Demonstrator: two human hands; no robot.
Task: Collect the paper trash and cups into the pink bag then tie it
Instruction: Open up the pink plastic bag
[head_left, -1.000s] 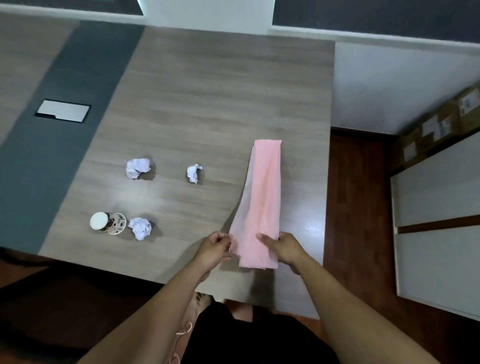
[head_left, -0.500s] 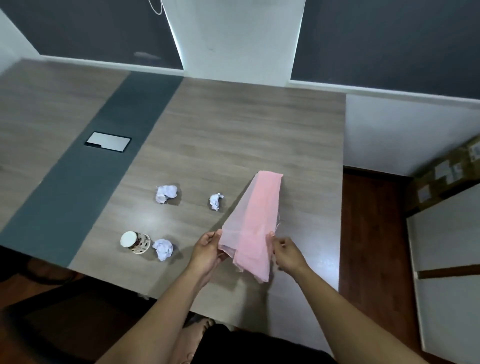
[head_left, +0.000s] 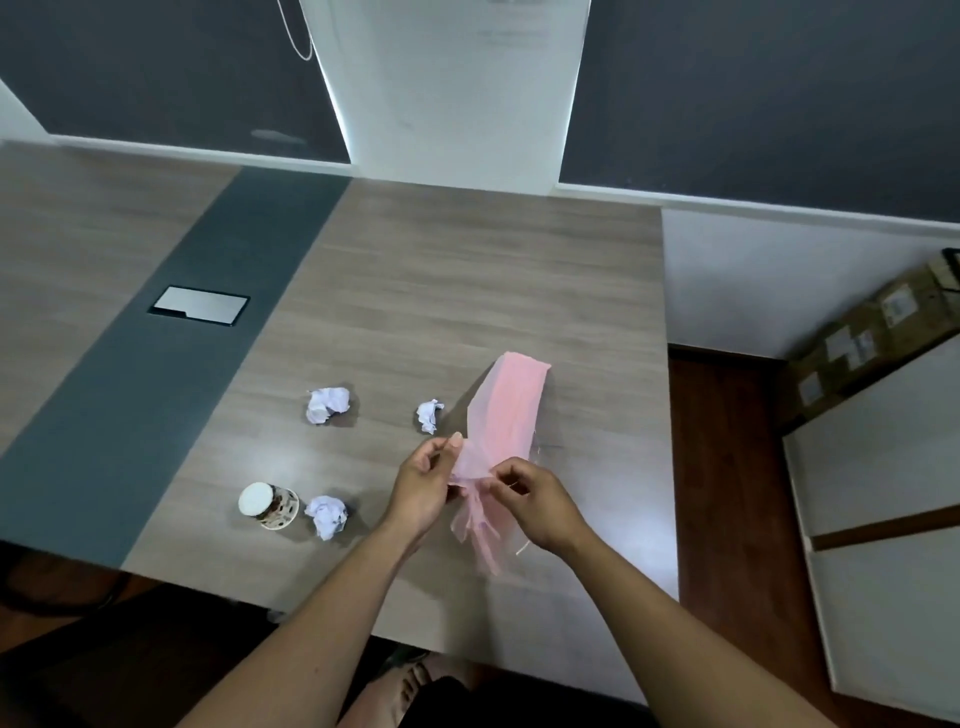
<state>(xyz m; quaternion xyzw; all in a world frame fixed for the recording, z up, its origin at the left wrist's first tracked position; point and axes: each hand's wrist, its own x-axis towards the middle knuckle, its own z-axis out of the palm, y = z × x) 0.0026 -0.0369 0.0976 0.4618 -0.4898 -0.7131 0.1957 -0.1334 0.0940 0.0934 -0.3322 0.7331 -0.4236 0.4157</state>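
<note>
Left hand (head_left: 421, 493) grips the left edge of the bag (head_left: 506, 410), thumb raised along the film and fingers curled behind it. The right hand (head_left: 540, 506) pinches the bag's gathered near end with curled fingertips, just beside the left hand.

Half a second ago the two hands stood apart, each holding one side of the near end, and the film spread between them in a wide fan. Now they have closed in on each other. The near end is bunched between them, with thin pink tails hanging below the hands over the table (head_left: 467, 291). A second ago the bag was a long flat strip with both hands at its near end.

The bag's far end has kept its place near the table's right edge; whether it touches the wood I cannot tell. From there the bag slopes back toward the hands.

The rest has not moved on the table. The cup (head_left: 269, 505) lies on its side near the front edge, with the near ball (head_left: 327, 516) of paper just beside it on the right. The left ball (head_left: 327, 404) sits farther back. The mid ball (head_left: 429, 414) lies close to the bag's left edge, apart from it, just beyond the left hand.

More of the wall shows than before.
</note>
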